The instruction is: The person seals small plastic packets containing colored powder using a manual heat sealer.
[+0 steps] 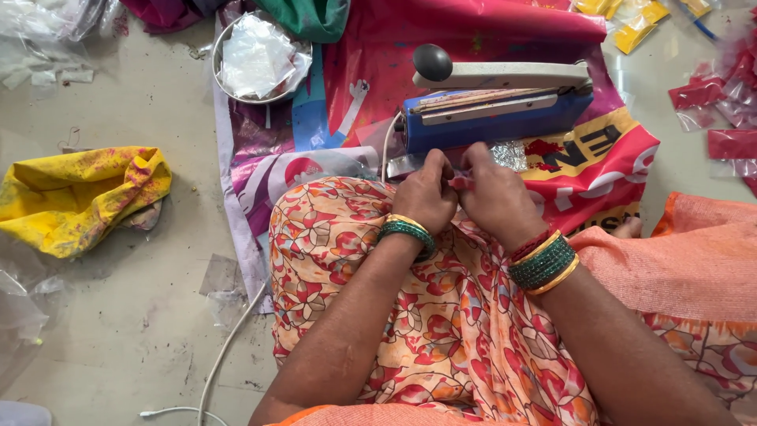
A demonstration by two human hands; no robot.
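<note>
A: What carries everything here?

B: A bare concrete floor [134, 315]. A printed plastic banner sheet [599, 170] is spread across its top middle as a work mat. The person sits at its near edge, lap covered in floral cloth [441, 331], probably so the tools stay within arm's reach.

A: And the largest tool?

B: A blue heat sealer [497, 118] with a pale arm and a black knob sits on the sheet directly ahead of the hands. Its arm is raised and its slot faces the person, which suits feeding a packet straight in.

A: What are the hands doing?

B: The left hand [426, 197] and the right hand [497, 197] meet over the knees, just short of the sealer. Both are curled closed, fingertips pinching a small red packet [461, 183] between them. Only a sliver of it shows; the rest is hidden by the fingers. Held at both ends like that, it seems kept flat and taut.

A: What else lies around?

B: A crumpled yellow cloth [79, 197] at the floor's left edge, and a steel bowl [225, 79] of clear plastic bags at the sheet's top left corner. Red packets [725, 118] lie along the right edge and yellow packets [635, 31] near the top right. A white cord [229, 347] trails from the sealer down past the left knee.

A: Anything blocking the way?

B: Nothing lies between the hands and the sealer except some crinkled foil [509, 155] at its base.
</note>
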